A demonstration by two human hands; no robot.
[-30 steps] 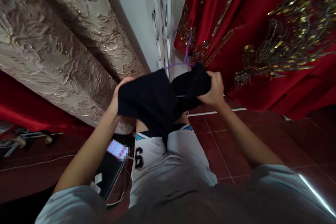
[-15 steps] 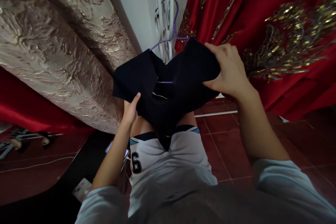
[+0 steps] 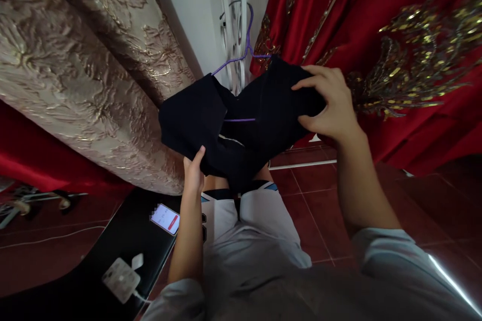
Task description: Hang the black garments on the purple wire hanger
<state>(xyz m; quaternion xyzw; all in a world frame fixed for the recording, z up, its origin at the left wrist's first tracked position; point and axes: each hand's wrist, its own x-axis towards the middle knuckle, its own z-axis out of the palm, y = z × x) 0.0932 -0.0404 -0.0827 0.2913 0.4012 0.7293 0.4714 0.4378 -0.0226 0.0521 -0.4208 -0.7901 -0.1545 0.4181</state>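
A black garment (image 3: 241,120) hangs on a thin purple hanger (image 3: 246,45), held up in front of me over my white shorts (image 3: 256,225). My right hand (image 3: 331,105) pinches the garment's right shoulder, thumb below and fingers on top. My left hand (image 3: 194,170) grips its lower left edge from underneath, thumb pointing up. The hanger's hook sticks up above the collar; its crossbar shows as a purple line inside the neck opening.
A gold embossed curtain (image 3: 75,75) fills the left. Red cloth with gold embroidery (image 3: 395,50) hangs at right. Between them stands a white wall (image 3: 196,20). A lit phone (image 3: 165,218) and a white charger (image 3: 120,276) lie on a black surface at lower left. Red tiles (image 3: 320,200) cover the floor.
My left hand let go of the garment's top left and dropped to its lower left edge. The garment and hanger rose, and the hook came into view. My right hand kept its hold.
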